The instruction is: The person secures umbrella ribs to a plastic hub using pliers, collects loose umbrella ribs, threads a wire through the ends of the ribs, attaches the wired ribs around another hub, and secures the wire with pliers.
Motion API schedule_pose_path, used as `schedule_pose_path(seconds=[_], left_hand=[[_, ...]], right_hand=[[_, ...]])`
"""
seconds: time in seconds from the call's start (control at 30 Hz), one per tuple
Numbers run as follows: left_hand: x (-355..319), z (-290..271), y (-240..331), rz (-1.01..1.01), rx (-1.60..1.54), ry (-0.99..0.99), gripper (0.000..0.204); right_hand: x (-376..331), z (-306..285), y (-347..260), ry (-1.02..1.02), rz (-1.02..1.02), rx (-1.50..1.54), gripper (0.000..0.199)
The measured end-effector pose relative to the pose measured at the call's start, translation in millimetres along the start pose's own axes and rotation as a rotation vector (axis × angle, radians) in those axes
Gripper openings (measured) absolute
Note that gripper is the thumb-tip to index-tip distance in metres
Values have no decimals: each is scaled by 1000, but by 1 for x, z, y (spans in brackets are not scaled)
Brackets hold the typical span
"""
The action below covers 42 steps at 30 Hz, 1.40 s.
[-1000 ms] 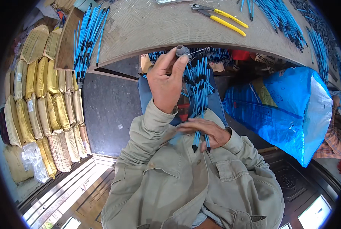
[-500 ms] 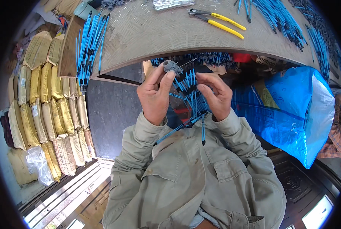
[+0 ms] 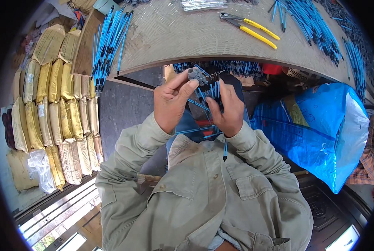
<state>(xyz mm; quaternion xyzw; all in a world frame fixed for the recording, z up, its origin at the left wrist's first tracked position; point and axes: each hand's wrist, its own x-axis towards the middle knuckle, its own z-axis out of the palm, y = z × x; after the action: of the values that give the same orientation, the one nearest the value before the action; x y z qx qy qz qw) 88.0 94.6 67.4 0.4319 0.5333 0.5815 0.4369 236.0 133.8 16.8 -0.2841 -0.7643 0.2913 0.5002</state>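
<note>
pinching small grey cap [image 3: 192, 74] | left hand [image 3: 170, 103] | blue-sleeved wires [image 3: 212, 93] fanned

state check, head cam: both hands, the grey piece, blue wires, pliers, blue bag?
left hand: pinching small grey piece
right hand: gripping bundle of blue wires
yellow-handled pliers: lying on bench, untouched
blue bag: open mouth, slumped under bench

Yellow-handled pliers [image 3: 250, 28] on a curved woven-textured worktop [image 3: 174, 37]; loose blue rods [image 3: 316, 25] spread at its right end; a wooden board [image 3: 85, 50] at its left corner; stacked yellow and tan sacks [image 3: 55, 108] at left; clear plastic bag [image 3: 42, 167] beside them; large blue sack [image 3: 320, 129] at right.
</note>
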Motion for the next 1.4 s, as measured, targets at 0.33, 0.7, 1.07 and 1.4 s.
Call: schedule_pose_path(seconds=[0.33, 0.7, 1.07, 1.4], left_hand=[[10, 9, -4, 142, 80, 29, 31], [3, 13, -11, 188, 114, 54, 27], [12, 18, -6, 186, 117, 63, 29], [15, 16, -15, 181, 39, 62, 32]], right_hand=[[20, -21, 28, -246, -199, 103, 53], [0, -9, 20, -180, -61, -41, 60], [-5, -37, 34, -480, -86, -138, 97], [-45, -49, 61, -472, -295, -174, 117]])
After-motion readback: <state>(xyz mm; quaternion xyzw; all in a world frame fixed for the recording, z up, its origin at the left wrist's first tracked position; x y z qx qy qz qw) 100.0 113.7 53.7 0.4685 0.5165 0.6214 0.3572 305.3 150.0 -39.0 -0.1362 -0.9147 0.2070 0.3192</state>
